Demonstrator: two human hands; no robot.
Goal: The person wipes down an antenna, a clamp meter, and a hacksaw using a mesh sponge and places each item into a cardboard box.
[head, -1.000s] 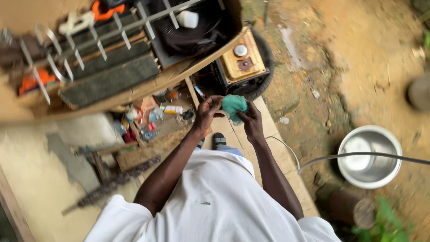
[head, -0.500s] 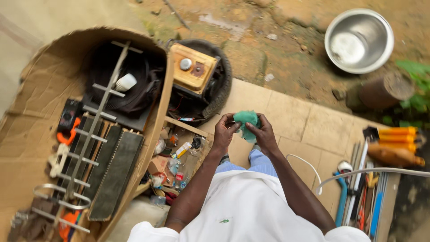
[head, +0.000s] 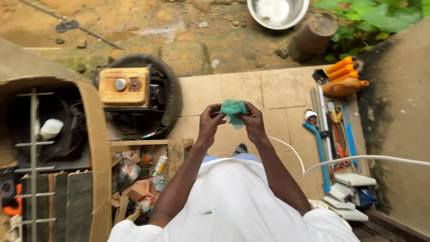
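Both my hands are raised in front of my white shirt, over the paved slab. My left hand (head: 209, 124) and my right hand (head: 252, 122) pinch a crumpled green cloth (head: 233, 110) between their fingertips, one on each side. A thin white cable (head: 358, 158) curves in from the right, below my right forearm. One of my feet shows beneath the hands.
A small generator (head: 124, 86) sits inside a tyre (head: 172, 96) on the left. A large cardboard box (head: 98, 148) holds an antenna and dark boards. Long tools (head: 333, 130) and orange bottles (head: 342, 74) line the wall at right. A steel bowl (head: 277, 11) stands on the dirt.
The view has swung round to the right, so the bowl now sits at the top and the wall appears. My hands have stayed together on the green cloth.
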